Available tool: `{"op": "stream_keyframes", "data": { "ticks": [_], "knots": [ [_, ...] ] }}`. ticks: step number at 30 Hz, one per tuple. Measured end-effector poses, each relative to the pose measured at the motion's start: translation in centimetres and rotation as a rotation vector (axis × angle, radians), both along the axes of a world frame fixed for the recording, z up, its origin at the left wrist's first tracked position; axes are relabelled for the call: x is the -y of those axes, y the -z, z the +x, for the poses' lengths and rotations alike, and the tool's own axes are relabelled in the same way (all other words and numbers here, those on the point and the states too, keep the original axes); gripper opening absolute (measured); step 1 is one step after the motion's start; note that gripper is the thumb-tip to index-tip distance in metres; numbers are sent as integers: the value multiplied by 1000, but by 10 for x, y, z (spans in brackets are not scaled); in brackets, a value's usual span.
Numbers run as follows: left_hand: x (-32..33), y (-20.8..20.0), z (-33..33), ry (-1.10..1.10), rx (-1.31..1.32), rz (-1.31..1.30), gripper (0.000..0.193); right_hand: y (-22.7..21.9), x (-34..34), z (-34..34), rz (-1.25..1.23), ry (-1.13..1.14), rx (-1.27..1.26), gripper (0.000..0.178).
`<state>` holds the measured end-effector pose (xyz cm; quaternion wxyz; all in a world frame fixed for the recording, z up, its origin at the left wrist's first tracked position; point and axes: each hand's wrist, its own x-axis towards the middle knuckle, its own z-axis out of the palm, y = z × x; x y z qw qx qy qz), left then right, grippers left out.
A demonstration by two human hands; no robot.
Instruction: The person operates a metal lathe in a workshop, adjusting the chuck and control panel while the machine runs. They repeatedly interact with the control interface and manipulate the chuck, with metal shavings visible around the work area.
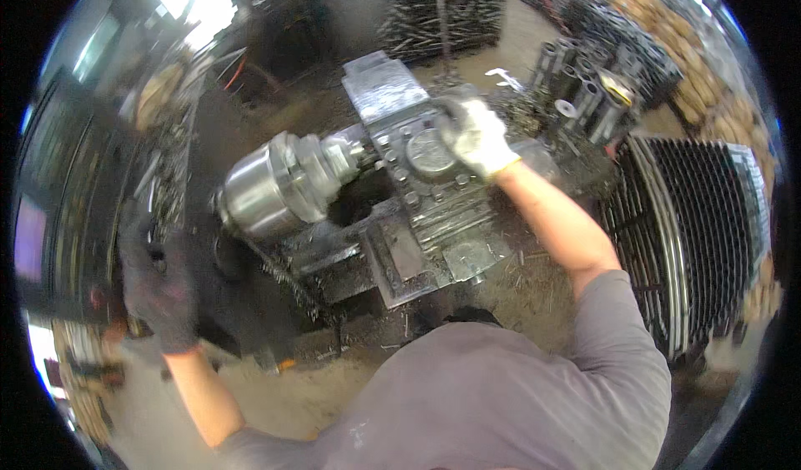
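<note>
My right hand (480, 136), in a white glove with darkened fingers, is at the far right side of the lathe's tool post (430, 153). Its fingers curl down over something there; blur hides what they grip. My left hand (163, 282), in a dark glove, is raised at the left beside the machine's control panel (62, 195). Though smeared by motion, its fingers look apart, and I see nothing held. Between the hands lies the shiny metal chuck (271, 186), with a stepped metal piece (338, 157) at its right end, pointing toward the tool post.
Metal tubes (584, 95) stand upright at the back right, near a caliper (503, 78). A stack of long bars (701, 236) sits at the right. Behind the lathe is a pile of metal parts (442, 15). Metal shavings (526, 270) litter the machine's base.
</note>
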<state>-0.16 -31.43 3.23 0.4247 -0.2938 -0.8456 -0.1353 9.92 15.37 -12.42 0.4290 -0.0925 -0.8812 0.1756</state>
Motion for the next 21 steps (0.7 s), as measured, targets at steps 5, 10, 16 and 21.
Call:
{"op": "stream_keyframes", "data": {
  "ticks": [5,10,16,21],
  "knots": [
    [23,51,161,77,282,79,40,27,-204,51,466,171,332,36],
    [61,130,261,-327,478,285,34,94,-441,88,816,-18,1085,50],
    [144,212,371,-916,744,433,38,131,-428,166,673,572,1880,62],
    [273,260,473,-1426,654,551,54,119,-338,196,785,616,2090,71]
  ]
}}
